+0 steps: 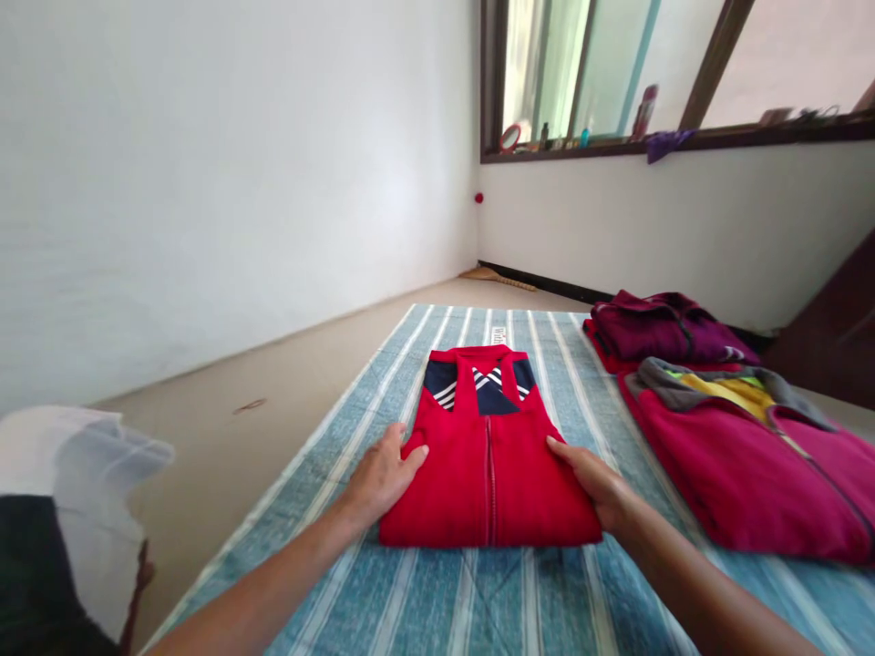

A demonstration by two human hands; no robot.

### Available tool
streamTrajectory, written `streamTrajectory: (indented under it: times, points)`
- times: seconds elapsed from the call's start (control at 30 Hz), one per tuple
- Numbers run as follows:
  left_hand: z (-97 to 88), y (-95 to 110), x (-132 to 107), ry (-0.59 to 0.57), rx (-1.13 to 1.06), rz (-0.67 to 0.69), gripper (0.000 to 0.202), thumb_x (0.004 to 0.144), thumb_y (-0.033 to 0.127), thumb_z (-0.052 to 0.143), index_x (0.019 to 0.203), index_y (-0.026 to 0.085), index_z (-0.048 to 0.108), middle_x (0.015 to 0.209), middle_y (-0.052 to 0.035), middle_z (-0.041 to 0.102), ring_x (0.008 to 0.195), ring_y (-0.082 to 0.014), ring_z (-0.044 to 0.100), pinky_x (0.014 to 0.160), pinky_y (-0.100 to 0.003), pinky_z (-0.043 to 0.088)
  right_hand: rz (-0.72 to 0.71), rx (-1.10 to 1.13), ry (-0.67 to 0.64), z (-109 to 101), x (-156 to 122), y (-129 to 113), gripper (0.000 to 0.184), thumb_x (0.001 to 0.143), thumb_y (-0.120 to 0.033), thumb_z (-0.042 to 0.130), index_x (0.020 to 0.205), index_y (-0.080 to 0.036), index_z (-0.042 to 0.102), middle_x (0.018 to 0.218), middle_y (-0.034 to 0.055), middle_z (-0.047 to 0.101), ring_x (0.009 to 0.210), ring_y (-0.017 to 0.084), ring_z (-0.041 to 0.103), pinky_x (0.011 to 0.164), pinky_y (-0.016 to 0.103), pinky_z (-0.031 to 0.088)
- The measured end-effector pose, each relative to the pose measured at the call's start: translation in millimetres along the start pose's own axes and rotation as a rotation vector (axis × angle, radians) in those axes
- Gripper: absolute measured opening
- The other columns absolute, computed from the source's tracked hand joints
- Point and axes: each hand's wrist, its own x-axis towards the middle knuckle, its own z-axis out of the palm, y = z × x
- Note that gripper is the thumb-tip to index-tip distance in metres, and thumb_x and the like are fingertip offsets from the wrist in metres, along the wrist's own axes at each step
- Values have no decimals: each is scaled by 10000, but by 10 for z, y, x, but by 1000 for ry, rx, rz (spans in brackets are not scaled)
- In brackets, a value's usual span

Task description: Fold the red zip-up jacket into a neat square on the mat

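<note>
A red zip-up jacket (523, 483) lies folded into a neat block on the blue striped bed cover (403, 601). Navy panels with white stripes show near its collar, and the zip runs down the middle toward me. My left hand (386, 474) grips the left side, thumb on top and fingers along the edge. On the opposite side my right hand (594, 481) holds the edge with its thumb on top; its other fingers are mostly hidden beside or beneath the cloth.
To the right lie a folded pink jacket (745, 474) with a grey and yellow collar and a folded maroon jacket (656, 330) on red cloth. White and dark items (75, 510) stand at the lower left. Bottles line the windowsill (588, 150).
</note>
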Motion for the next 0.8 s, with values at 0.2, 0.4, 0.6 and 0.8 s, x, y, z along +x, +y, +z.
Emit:
streamTrajectory:
  times: [0.2,0.4,0.6,0.8]
  points:
    - [289,342,-231,-51,419,644,381,888,306,467,1207,122,568,1369,-162,498,1297,-259,433,1080,-429,368,-16,-25,-23,29,1,-5,320,892,-354,549,1094,-111,601,821,100,736,680,212,704,745,355,559]
    - [601,642,-198,-430,569,484,529,952,438,363,1399,159,409,1502,-125,324,1414,-275,208,1124,-563,196,-134,-75,-91,25,-14,7,303,881,-357,558,1030,-103,629,811,105,733,700,217,700,739,353,553]
    - [650,520,-165,-478,599,424,582,961,491,286,1455,185,314,1537,-87,241,1433,-240,137,1143,-536,131,-350,-350,-139,-113,-206,25,430,822,-539,598,972,-142,669,830,66,732,712,200,683,631,287,519]
    - [671,473,-218,-459,604,429,593,959,511,280,1456,189,317,1540,-77,232,1433,-239,141,1148,-520,136,-521,-368,-424,-210,-436,94,488,761,-476,698,1126,-161,622,1011,75,706,912,238,662,838,368,502]
